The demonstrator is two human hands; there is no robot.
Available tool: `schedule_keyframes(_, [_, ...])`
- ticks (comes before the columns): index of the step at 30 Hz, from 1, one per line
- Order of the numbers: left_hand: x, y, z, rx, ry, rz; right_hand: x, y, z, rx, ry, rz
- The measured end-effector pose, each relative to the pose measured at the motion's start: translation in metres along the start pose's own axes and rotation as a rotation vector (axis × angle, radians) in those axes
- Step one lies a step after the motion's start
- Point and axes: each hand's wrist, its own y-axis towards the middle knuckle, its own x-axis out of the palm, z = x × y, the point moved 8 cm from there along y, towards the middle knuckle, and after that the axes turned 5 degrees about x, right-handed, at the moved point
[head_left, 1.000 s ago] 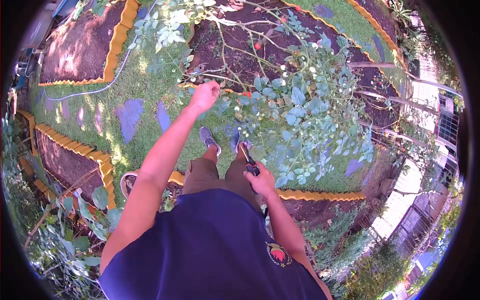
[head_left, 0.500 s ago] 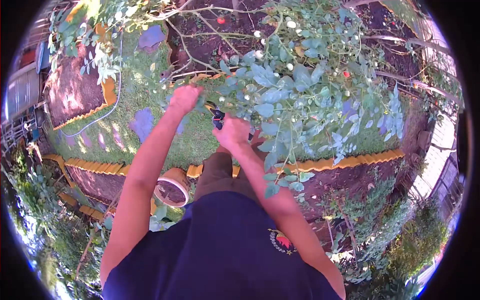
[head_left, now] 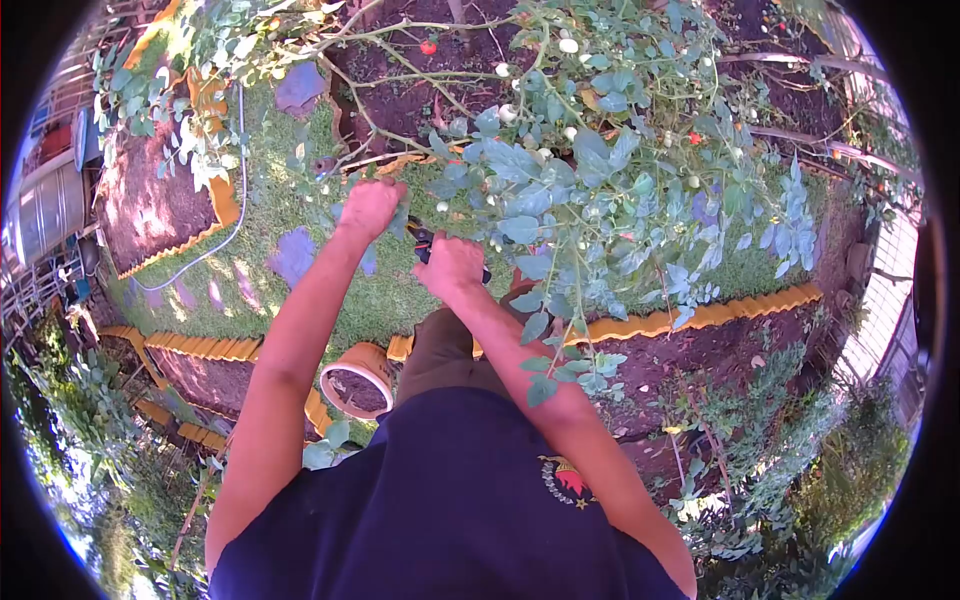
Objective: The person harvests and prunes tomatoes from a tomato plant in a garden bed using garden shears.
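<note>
My left hand [head_left: 372, 208] is closed in a fist, with leaves showing below and beside it; it appears to grip a leafy tomato stem, though the stem inside the fingers is hidden. Just to the right and a little lower, my right hand [head_left: 455, 263] is wrapped round dark-handled pruning shears [head_left: 423, 238]. Their blades point up and left toward the left fist, and whether they touch any stem cannot be made out. A tomato plant [head_left: 600, 160] spreads to the right of both hands. It carries pale unripe tomatoes [head_left: 568, 46] and a red tomato [head_left: 428, 47].
Below the hands lies grass [head_left: 380, 290], bordered by wavy yellow edging [head_left: 700, 318] along soil beds. A round flowerpot [head_left: 358, 380] stands near my legs. A pale hose [head_left: 215, 228] curves across the left. Long bare branches [head_left: 400, 75] reach across the top.
My view has shifted slightly. The right hand with the shears has moved a little left, closer to the left hand. The left fist has come slightly toward me.
</note>
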Motion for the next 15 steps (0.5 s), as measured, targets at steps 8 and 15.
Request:
schedule_keyframes(8, [-0.007, -0.013, 0.0, -0.045, -0.043, 0.118, -0.001, 0.001, 0.008, 0.021, 0.06, -0.039])
schedule_keyframes(15, [-0.084, -0.087, -0.005, -0.215, -0.366, 0.625, -0.026, -0.041, 0.024, 0.161, 0.092, 0.06])
